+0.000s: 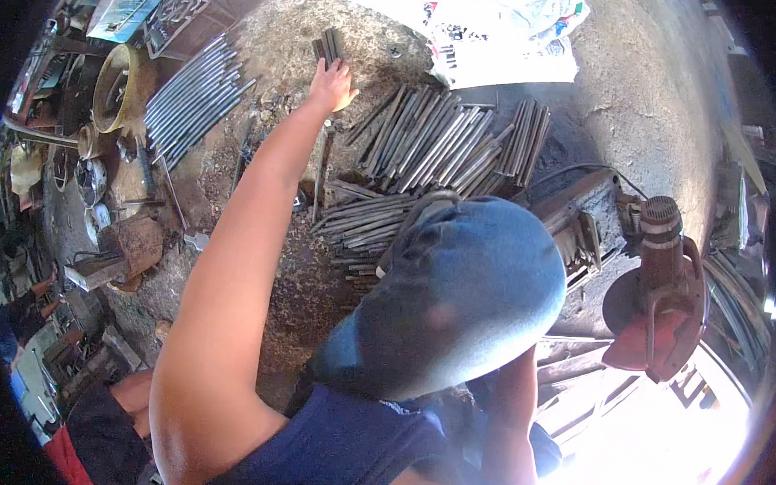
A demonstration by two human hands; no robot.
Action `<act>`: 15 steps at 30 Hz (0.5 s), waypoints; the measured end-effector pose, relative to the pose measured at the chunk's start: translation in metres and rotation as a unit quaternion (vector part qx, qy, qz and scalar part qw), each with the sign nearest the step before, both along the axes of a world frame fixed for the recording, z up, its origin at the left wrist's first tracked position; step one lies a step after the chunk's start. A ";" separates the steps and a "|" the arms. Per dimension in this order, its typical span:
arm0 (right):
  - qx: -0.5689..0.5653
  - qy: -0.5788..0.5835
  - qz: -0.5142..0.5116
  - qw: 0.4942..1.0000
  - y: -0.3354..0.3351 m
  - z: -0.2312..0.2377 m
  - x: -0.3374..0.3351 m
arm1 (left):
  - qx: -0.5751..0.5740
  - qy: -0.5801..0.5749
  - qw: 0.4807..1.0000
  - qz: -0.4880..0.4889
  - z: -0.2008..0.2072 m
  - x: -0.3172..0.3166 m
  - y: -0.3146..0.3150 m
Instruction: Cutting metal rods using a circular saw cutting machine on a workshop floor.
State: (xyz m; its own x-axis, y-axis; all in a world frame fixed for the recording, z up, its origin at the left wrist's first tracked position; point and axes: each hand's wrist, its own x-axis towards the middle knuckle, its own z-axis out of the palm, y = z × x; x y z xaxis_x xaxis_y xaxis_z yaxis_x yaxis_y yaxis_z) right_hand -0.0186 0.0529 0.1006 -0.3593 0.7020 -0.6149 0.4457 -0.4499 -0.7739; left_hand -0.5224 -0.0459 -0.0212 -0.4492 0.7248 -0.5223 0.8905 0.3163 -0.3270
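Note:
My left arm stretches far forward over the dirty floor. At its end my left hand is open, thumb spread apart, with its fingertips at the near end of a few short dark metal bars. I cannot tell whether the fingers touch the bars or rest just short of them. My right forearm rises behind my bent knee in blue jeans, which hides my right hand. Past the knee lie heaps of short metal rods, with a neater bundle of rods on their right and more rods nearer me.
A cut-off saw stands at the right, beside a metal vise or rail. Long bluish rods lie at the left, near a round yellowish tub. White plastic sacks lie at the back. Another person's leg shows lower left.

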 end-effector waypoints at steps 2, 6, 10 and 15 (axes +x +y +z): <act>0.015 -0.002 0.004 1.000 0.001 0.012 -0.003 | 0.041 -0.011 0.999 0.026 0.001 0.001 0.008; 0.059 0.004 0.015 0.998 -0.003 0.050 0.017 | 0.133 -0.048 0.990 0.005 0.015 0.000 0.016; 0.081 -0.009 -0.011 0.997 -0.020 0.065 0.037 | 0.172 -0.117 0.978 -0.021 0.050 -0.004 0.016; 0.094 -0.013 0.004 0.996 -0.052 0.082 0.079 | 0.168 -0.163 0.972 0.037 0.130 -0.005 0.042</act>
State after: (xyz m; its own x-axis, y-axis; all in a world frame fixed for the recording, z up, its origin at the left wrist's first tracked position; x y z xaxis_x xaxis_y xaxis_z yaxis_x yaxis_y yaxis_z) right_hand 0.0607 0.0004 0.1822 -0.3510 0.8024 -0.4827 0.4693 -0.2954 -0.8322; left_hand -0.5270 -0.0041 0.1089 -0.3567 0.8511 -0.3852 0.9007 0.4228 0.1001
